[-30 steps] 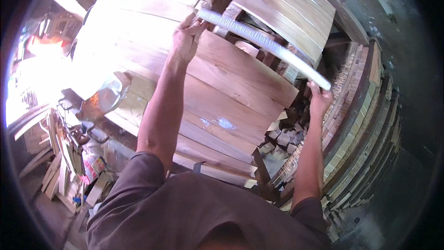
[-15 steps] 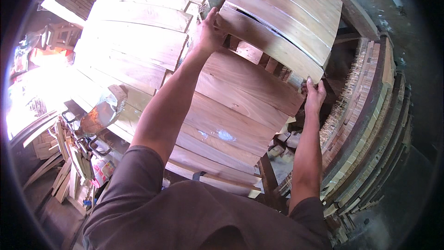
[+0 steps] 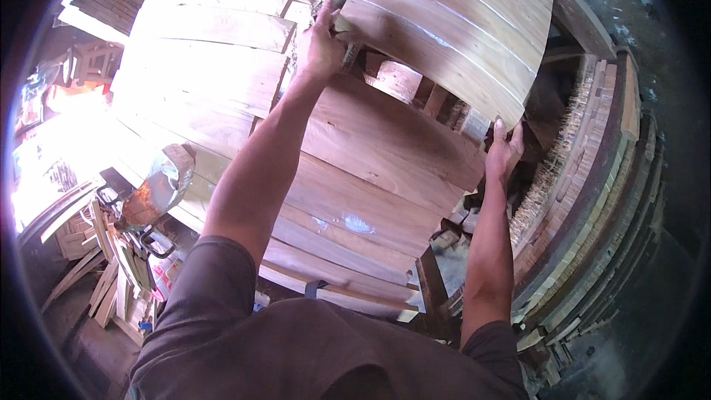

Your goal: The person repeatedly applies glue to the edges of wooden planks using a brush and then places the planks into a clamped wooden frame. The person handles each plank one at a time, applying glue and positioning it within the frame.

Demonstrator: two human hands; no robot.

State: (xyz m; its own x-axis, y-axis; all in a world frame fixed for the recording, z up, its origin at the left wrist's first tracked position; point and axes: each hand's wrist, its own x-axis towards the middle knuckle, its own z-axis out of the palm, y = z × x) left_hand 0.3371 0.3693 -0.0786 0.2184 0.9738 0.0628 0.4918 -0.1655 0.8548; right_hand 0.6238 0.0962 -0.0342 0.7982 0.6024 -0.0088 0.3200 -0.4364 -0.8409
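Note:
A pale wooden board (image 3: 422, 52) lies at the near side of a group of boards on the far right. My left hand (image 3: 324, 48) is at its left end, fingers closed round the edge, partly hidden. My right hand (image 3: 505, 150) grips its right end with the thumb on top; the other fingers go under the edge. The board sits against the neighbouring plank (image 3: 459, 33). Nearer to me, a wide board (image 3: 385, 130) lies across the frame, with an opening between it and the held board showing wood blocks (image 3: 398, 81) below.
Bright boards (image 3: 215, 30) lie to the left. Curved stacks of wood strips (image 3: 592, 200) stand on the right. At the lower left are a clear plastic container (image 3: 174, 170) and a heap of offcuts (image 3: 104, 274). A stack of slats (image 3: 111, 0) is at the far left.
Both hands have pushed the held board slightly away from me. The dark gap between it and the neighbouring plank has closed, and the opening on its near side looks wider.

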